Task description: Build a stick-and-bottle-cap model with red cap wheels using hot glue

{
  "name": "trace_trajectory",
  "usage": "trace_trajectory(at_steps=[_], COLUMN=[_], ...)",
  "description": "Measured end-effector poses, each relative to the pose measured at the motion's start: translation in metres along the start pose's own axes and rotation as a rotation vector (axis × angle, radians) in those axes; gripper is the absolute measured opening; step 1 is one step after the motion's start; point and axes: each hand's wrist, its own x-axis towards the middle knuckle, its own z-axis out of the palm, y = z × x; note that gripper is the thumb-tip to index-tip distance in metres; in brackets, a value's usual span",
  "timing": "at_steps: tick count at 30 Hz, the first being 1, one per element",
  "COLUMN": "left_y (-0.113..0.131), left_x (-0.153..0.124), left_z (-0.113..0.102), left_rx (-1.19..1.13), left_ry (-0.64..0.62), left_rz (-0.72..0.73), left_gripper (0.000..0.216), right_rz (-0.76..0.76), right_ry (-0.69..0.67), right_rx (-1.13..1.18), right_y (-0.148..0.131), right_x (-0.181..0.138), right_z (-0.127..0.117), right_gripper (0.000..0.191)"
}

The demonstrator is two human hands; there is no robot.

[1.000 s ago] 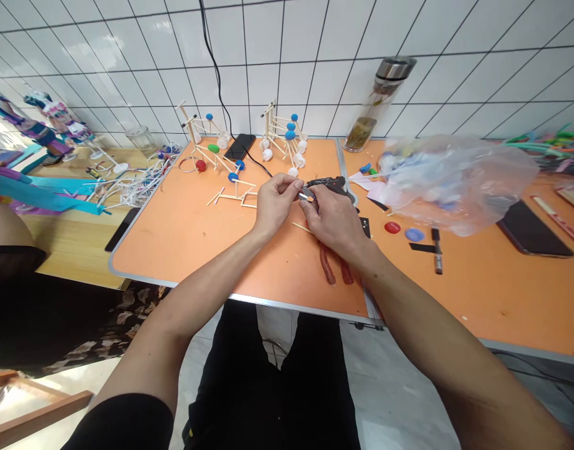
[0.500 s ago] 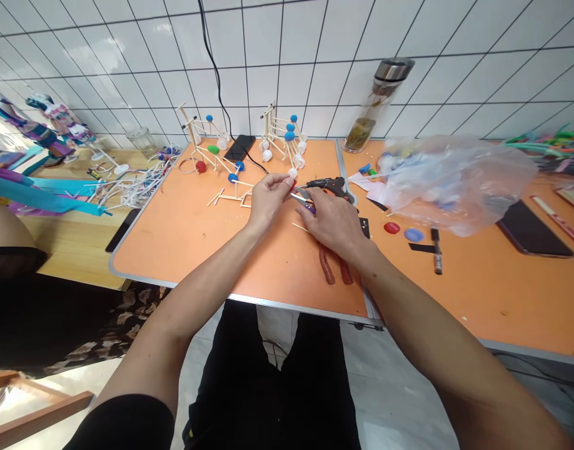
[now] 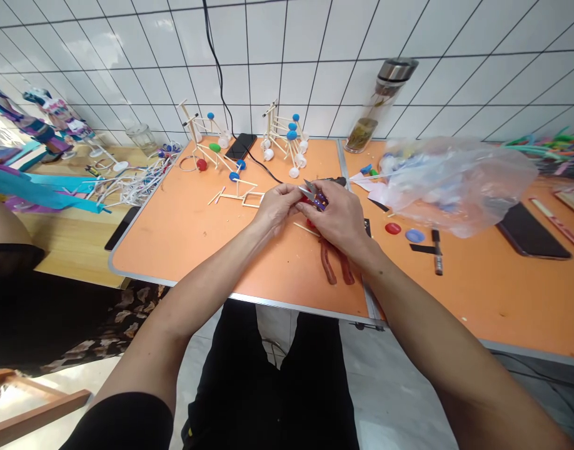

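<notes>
Scissors (image 3: pixel 320 204) gripped in our R hand (image 3: pixel 341 211), blades apart, over tbl (image 3: pixel 188 240), nr red handles (image 3: pixel 328 265). Our L hand (image 3: pixel 276 206) is just by the tips; we can't tell if it's gripping anything.

Right grip (image 3: pixel 341 215) buries part of the scissors (image 3: pixel 320 202) and the top of the red-handled tool (image 3: pixel 328 265); contents of the plastic bag (image 3: pixel 484 169) blur; neighbouring person (image 3: pixel 57 319) cut off left!

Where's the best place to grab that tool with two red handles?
Probably by its red handles, coming from the near side of the orange table: they point that way, spread apart, while the right hand hides the other end.
</notes>
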Motion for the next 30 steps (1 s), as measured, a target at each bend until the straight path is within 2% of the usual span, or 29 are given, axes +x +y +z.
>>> trace_trajectory(at_steps=[5, 13, 16, 20, 30], left_y=[0.001, 0.002, 0.002, 0.003, 0.001], left_x=[-0.003, -0.005, -0.006, -0.006, -0.005], left_z=[0.002, 0.004, 0.004, 0.003, 0.003], left_rx=[0.037, 0.041, 0.031, 0.018, -0.016], left_ry=[-0.008, -0.024, -0.063, -0.124, -0.046], left_rz=[0.001, -0.015, -0.038, -0.066, -0.092], left_gripper=[0.030, 0.029, 0.029, 0.019, 0.027], right_rz=[-0.011, -0.006, -0.009, -0.022, -0.068], right_ry=[-0.002, 0.038, 0.065, 0.065, 0.078], right_rx=[-0.049, -0.120, -0.114, -0.100, -0.044], right_y=[-0.001, -0.001, 0.002, 0.007, 0.014], right_x=[-0.001, -0.002, -0.001, -0.001, -0.003], right_z=[0.000, 0.000, -0.001, -0.001, 0.010], right_gripper=[0.020, 0.021, 0.021, 0.024, 0.028])
